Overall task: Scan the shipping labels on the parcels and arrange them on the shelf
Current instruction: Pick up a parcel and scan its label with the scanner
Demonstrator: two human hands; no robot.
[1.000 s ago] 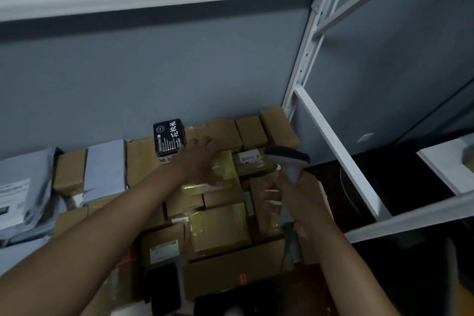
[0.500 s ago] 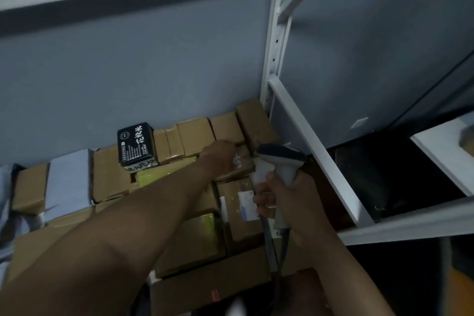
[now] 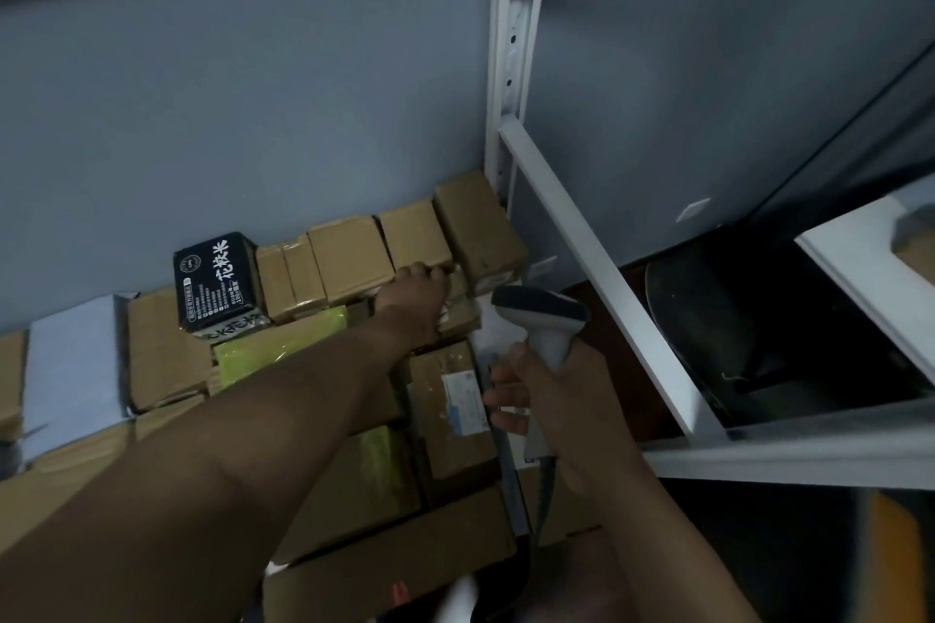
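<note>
Brown cardboard parcels crowd the shelf. My left hand (image 3: 415,304) reaches to the back right, where its fingers curl over a small brown parcel (image 3: 459,315) bearing a white label. The parcel sits below the back row of boxes (image 3: 349,258) and is mostly hidden under the hand. My right hand (image 3: 551,400) grips the handle of a grey-and-white barcode scanner (image 3: 541,314), whose head points toward that parcel. Between my hands lies a labelled brown parcel (image 3: 450,405), label up.
A black box with white lettering (image 3: 215,278) stands at the back. In the middle lie yellow-taped parcels (image 3: 283,344), with a grey mailer bag (image 3: 71,369) at the left. The white shelf upright (image 3: 506,66) and side beam (image 3: 597,278) bound the right side. A dark round object (image 3: 708,319) lies beyond.
My left hand moved from the yellow-taped parcel rightward to the small labelled parcel at the back right. The scanner in my right hand stayed close beside it. The view shifted right.
</note>
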